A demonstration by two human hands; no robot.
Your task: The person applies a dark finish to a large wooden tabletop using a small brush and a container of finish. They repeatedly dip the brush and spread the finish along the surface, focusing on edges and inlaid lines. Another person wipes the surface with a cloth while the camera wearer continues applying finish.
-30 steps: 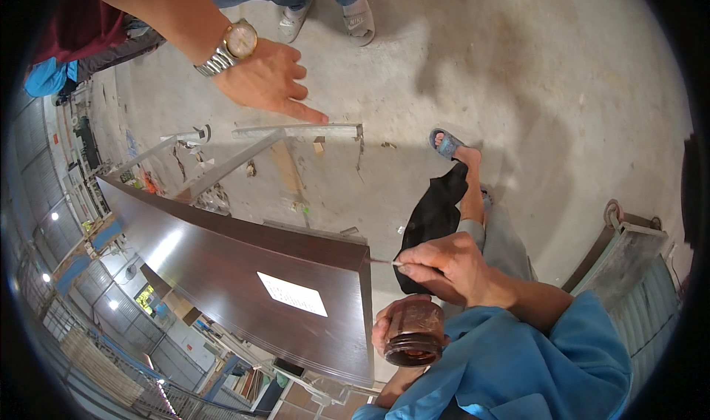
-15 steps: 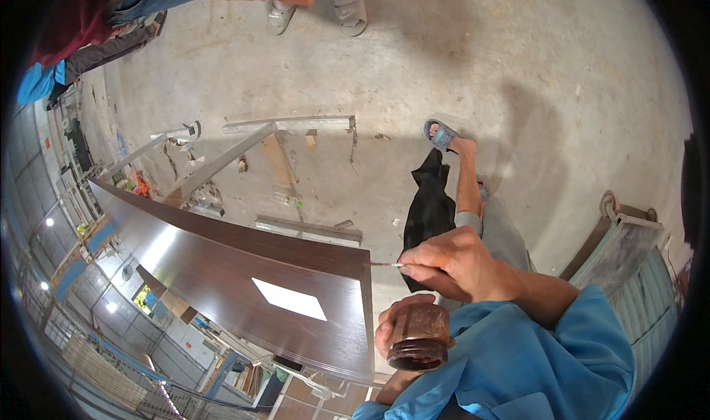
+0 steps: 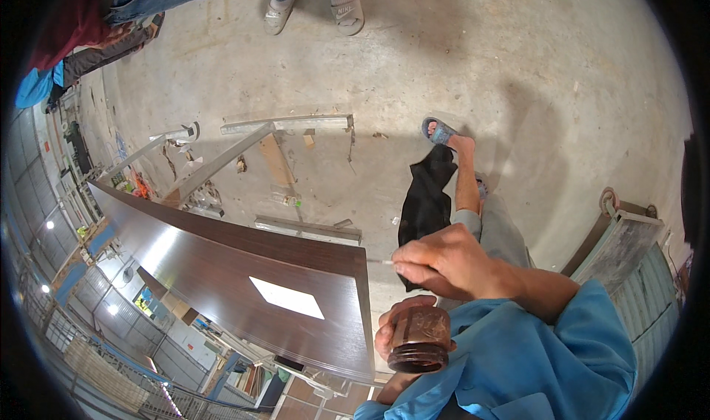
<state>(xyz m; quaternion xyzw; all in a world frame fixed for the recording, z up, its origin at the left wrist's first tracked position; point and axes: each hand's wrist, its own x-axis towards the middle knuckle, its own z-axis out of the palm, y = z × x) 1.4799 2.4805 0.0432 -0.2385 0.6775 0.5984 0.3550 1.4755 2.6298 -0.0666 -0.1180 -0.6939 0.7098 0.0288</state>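
Observation:
My right hand (image 3: 447,265) pinches a thin, pale-handled brush (image 3: 383,262) between thumb and fingers. Its tip points left at the near corner of a dark brown wooden panel (image 3: 222,272); the tip is blurred, so I cannot tell whether it touches. Below that, my left hand (image 3: 385,337) is wrapped round a brown-stained glass jar (image 3: 419,330), tilted with its open mouth toward the lower edge of the view. Dark residue coats the jar's rim. On the panel's glossy face is a white rectangle (image 3: 287,297).
Metal rails (image 3: 307,229) lie under and beyond the panel. A black cloth (image 3: 427,205) hangs near my leg. Another person's sandalled feet (image 3: 347,13) stand at the far side. A grey metal frame (image 3: 621,250) is at the right. Scraps of wood litter the floor.
My right hand has shifted slightly left with the brush. The jar has stayed nearly in place. The other person's hand at the top has gone out of view.

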